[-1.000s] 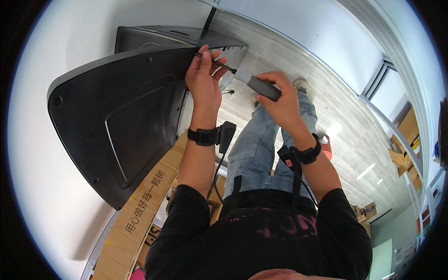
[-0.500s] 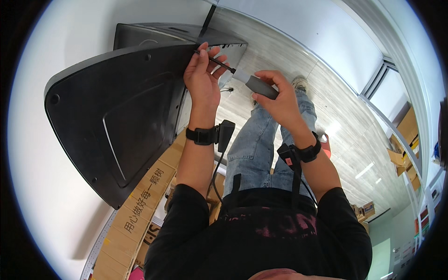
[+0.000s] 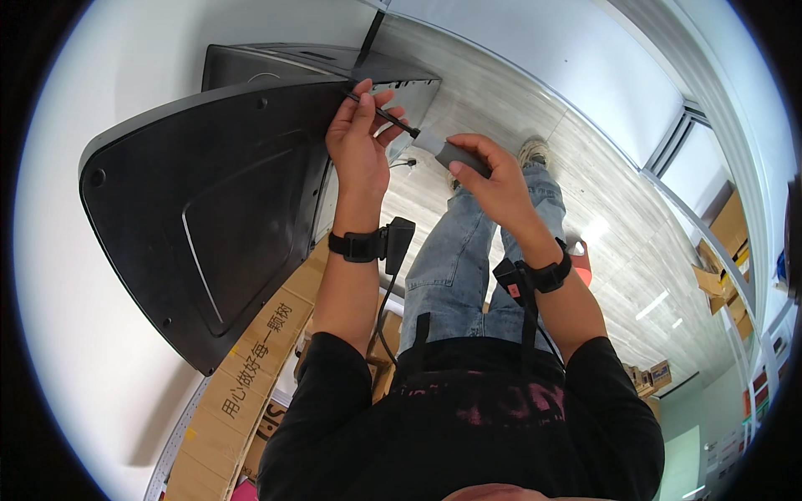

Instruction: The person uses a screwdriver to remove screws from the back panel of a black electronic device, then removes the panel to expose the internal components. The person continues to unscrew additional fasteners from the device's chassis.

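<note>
1. Head view, and the landmark is the big dark plastic panel (image 3: 209,217), a curved black shell standing on edge against the white wall (image 3: 109,92), with its upper right edge running toward the hands.
2. The left hand (image 3: 359,146) is up at that upper right edge of the panel, fingers curled and pinched round the thin metal shaft of a screwdriver (image 3: 434,144) near its tip.
3. The right hand (image 3: 493,179) sits just right of the panel's edge, wrapped closed around the screwdriver's grey handle, thumb on top.
4. So the screwdriver lies between the two hands, tilted, its tip pointing up and left to the panel's edge and touching or nearly touching it; which of the two, I cannot tell.
5. A black wrist strap (image 3: 357,245) rides the left wrist, just off the panel's right side, with a small black box (image 3: 398,242) fixed to it and a cable hanging down.
6. A matching black band (image 3: 543,275) is on the right wrist, well right of the panel.
7. Below the panel's lower end lies a brown cardboard box (image 3: 242,376) with printed characters.
8. Right of the panel, beneath the hands, blue jeans (image 3: 468,259) and a pale shoe (image 3: 532,152) stand on grey plank flooring (image 3: 618,250).
9. More cardboard boxes (image 3: 723,242) are stacked far right of the panel, by the window.
</note>
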`<state>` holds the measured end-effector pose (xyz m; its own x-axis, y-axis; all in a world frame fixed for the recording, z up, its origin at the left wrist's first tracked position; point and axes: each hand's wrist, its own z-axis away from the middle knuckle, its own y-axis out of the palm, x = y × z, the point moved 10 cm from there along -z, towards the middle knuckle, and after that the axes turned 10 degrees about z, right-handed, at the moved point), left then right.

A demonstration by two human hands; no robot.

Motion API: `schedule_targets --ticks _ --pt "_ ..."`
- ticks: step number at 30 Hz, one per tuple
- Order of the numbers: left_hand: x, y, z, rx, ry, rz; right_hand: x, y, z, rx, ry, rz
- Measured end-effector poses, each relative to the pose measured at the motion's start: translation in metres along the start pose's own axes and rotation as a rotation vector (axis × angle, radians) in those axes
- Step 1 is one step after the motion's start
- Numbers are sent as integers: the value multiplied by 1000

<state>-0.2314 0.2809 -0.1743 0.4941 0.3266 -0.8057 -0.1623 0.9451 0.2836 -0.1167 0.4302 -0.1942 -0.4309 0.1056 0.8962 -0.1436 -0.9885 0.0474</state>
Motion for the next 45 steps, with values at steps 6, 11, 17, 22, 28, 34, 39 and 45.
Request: schedule_targets --ticks 6,11,17,22,28,34,39,45 --pt "1 -4 -2 -3 14 21 -1 2 0 45 93 -74" --pt "2 -3 -3 -4 23 24 -6 3 -2 76 125 -86" --pt "0 -5 -1 -12 30 27 -4 6 -2 115 209 -203" --pt "1 -4 -2 4 36 49 0 1 -3 79 145 -153" --pt "0 -2 -3 21 37 64 15 -9 -1 -57 -27 31" --pt "0 0 -2 20 40 82 20 -11 1 -106 -73 62" --pt "0 -1 -2 13 45 67 28 -14 1 -118 -147 90" --pt "-1 -1 -1 10 41 49 25 -13 1 -108 -126 86"
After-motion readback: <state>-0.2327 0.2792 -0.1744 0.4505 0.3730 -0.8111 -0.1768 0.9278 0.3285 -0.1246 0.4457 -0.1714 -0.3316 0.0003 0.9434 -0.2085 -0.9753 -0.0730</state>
